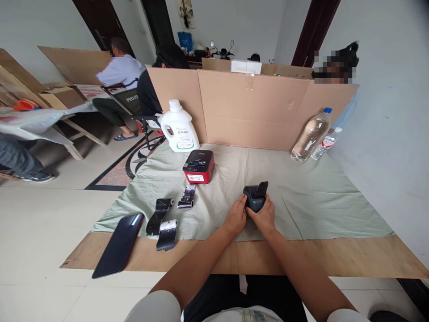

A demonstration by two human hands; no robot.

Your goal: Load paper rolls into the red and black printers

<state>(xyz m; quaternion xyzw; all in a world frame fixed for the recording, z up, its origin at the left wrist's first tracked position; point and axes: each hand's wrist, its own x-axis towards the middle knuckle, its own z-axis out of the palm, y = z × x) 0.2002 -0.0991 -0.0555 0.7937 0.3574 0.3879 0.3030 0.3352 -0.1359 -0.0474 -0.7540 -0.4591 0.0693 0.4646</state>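
Head view: open cloth [301, 197] lies right of both hands, cardboard wall [254, 107] behind, board edge [301, 259] near. Pale cloth covers a low board on tiled floor [50, 223]. Left hand [236, 218] pinches, right hand [264, 217] cups the small black printer [255, 198], mid-cloth, lid raised, tilting away-right; red printer [198, 166] sits well apart.

So the count: two small printers, one red [198, 167] and one black [255, 198], three paper rolls (all partly unrolled) [166, 232], two clear water bottles [311, 134], one white detergent jug [179, 128], one dark phone [119, 244].
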